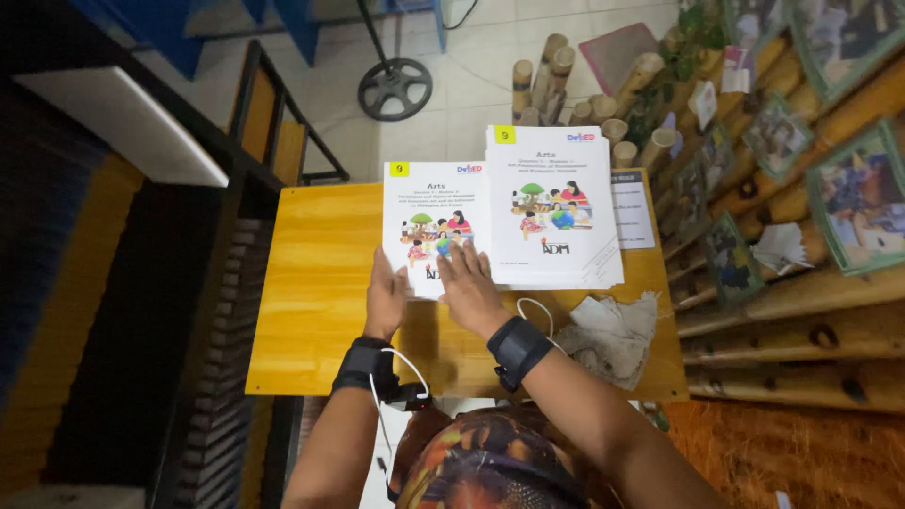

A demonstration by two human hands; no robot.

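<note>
Two white booklets with coloured cover drawings lie on a small yellow wooden table (pixel 316 283). The left booklet (pixel 434 203) is a thin one; the right stack of booklets (pixel 554 203) is thicker. My left hand (pixel 385 297) rests at the left booklet's lower left edge, fingers together. My right hand (pixel 469 283) lies flat on that booklet's lower right corner, fingers spread. Both wrists carry black bands with white cables.
A crumpled grey-white cloth (pixel 611 335) lies on the table's right front. Bamboo poles (pixel 566 85) and framed pictures (pixel 858 198) stand at the right. A dark bench frame (pixel 273 123) and a round black stand base (pixel 394 87) are behind the table.
</note>
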